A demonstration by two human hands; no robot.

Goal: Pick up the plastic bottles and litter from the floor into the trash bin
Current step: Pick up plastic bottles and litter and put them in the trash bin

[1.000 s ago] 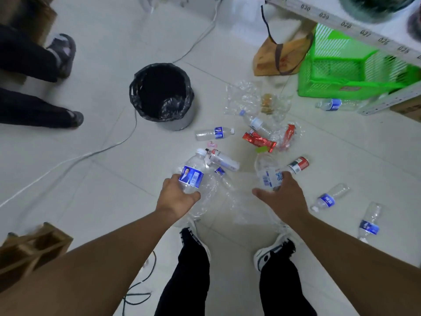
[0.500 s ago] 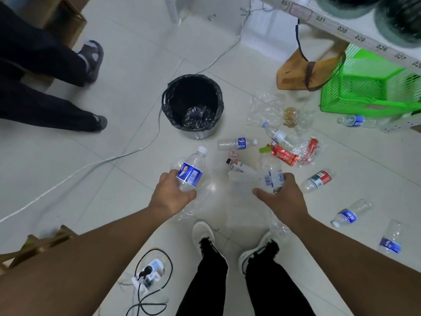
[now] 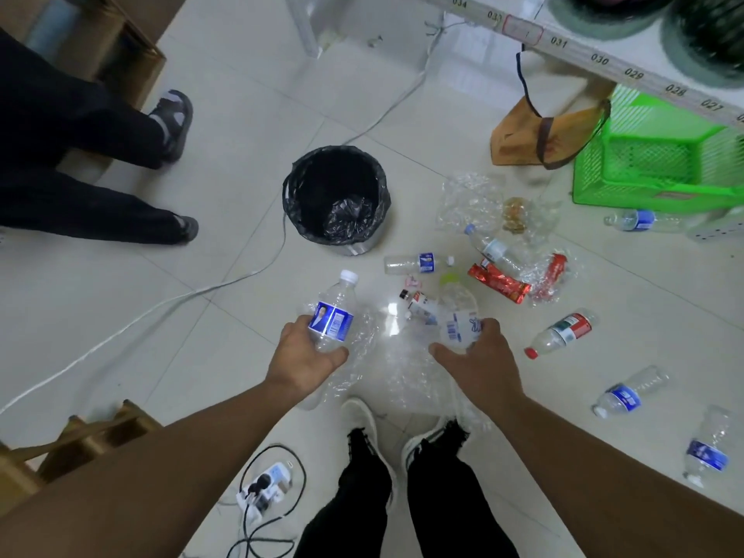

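A: So, what do the hands have?
B: The left hand (image 3: 302,358) curls round a blue-labelled bottle (image 3: 332,314), white cap pointing away. The right hand (image 3: 477,358) grips a crumpled clear bottle (image 3: 459,316). Clear plastic film (image 3: 396,380) hangs under both.

A: And the bin?
B: The trash bin (image 3: 337,197) stands just ahead of the left hand, lined with a black bag; only bunched liner shows inside. A green crate (image 3: 660,155) sits far right under a numbered shelf edge (image 3: 596,58).

A: Room to move?
B: Open tile floor (image 3: 225,203) lies between hands and bin, crossed by a white cable (image 3: 169,304). Bottles and red wrappers (image 3: 499,281) scatter right, including a red-labelled bottle (image 3: 563,334). A power strip (image 3: 265,487) lies near the feet, another person's legs (image 3: 80,175) at left.
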